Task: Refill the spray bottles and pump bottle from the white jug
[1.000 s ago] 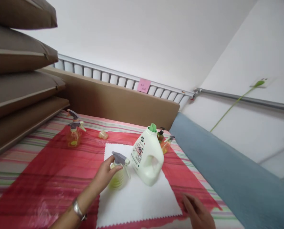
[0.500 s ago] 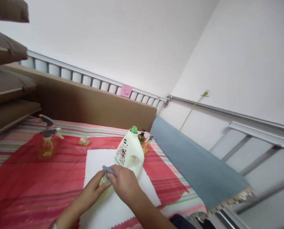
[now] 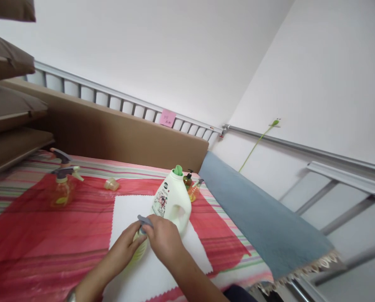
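A clear bottle of pale yellow-green liquid [image 3: 140,252] stands on the white scalloped sheet [image 3: 162,268] in front of me. My left hand [image 3: 124,245] is closed around its neck. On top of the bottle is a grey pump head [image 3: 144,219], gripped between the thumb and fingers of my right hand [image 3: 164,237]. Fingers hide most of the joint between head and neck. Just beyond my right hand, a large pale-green jug [image 3: 171,199] with a handle and a printed label sits upright, its green cap [image 3: 177,170] on top.
Spray bottles [image 3: 61,193] and a small translucent cup [image 3: 111,184] are on the red cloth [image 3: 64,235] at left. Behind the jug stand a dark pump bottle [image 3: 188,178] and an orange spray bottle [image 3: 194,192]. Brown cushioned shelves [image 3: 11,100] rise at far left.
Both hands keep their hold on the bottle and the pump head, with only a very slight shift. The view has tilted a little; the other things stand where they were.
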A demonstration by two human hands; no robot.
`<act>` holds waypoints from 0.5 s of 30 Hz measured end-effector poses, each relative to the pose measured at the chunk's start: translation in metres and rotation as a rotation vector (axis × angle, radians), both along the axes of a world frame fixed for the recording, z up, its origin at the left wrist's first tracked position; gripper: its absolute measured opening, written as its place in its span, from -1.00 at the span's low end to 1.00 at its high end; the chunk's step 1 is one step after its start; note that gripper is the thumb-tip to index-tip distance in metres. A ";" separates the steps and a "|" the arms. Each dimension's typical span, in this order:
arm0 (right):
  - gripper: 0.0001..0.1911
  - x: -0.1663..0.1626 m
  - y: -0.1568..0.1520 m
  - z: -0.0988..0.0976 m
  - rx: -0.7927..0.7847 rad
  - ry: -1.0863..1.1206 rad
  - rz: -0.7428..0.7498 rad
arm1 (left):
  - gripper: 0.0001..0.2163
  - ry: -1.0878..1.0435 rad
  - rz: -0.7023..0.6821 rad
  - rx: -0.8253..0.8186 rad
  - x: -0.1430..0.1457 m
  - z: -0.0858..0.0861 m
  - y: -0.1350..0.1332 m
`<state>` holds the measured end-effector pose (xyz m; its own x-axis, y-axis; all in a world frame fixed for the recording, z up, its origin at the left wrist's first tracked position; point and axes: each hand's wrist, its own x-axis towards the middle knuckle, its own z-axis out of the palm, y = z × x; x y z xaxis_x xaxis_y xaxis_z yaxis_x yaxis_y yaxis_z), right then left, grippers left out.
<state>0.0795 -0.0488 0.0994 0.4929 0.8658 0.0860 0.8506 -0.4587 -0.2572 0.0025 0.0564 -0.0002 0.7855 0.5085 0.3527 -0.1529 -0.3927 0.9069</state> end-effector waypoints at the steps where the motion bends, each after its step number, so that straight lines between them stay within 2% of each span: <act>1: -0.80 0.001 -0.001 -0.001 0.000 0.001 0.004 | -0.71 0.020 -0.002 0.012 0.000 0.001 0.000; 4: -0.78 0.002 -0.002 -0.004 0.013 0.003 0.017 | -0.82 0.054 0.162 0.072 0.001 0.003 -0.003; 6: -0.77 0.003 -0.002 -0.006 0.023 0.008 0.017 | -0.79 0.039 0.239 0.100 0.001 0.004 -0.006; 9: -0.76 0.007 -0.002 -0.007 0.032 0.033 0.021 | -0.66 -0.018 0.117 0.069 -0.001 0.005 -0.006; 11: -0.75 0.009 -0.001 -0.007 0.026 0.052 0.033 | -0.71 -0.003 0.024 0.049 -0.001 0.006 -0.004; 13: -0.75 0.010 -0.001 -0.007 0.017 0.057 0.038 | -0.81 0.036 0.059 0.054 -0.001 0.006 -0.002; 15: -0.75 0.010 0.000 -0.006 0.014 0.056 0.039 | -0.83 0.052 0.158 0.068 -0.001 0.006 -0.002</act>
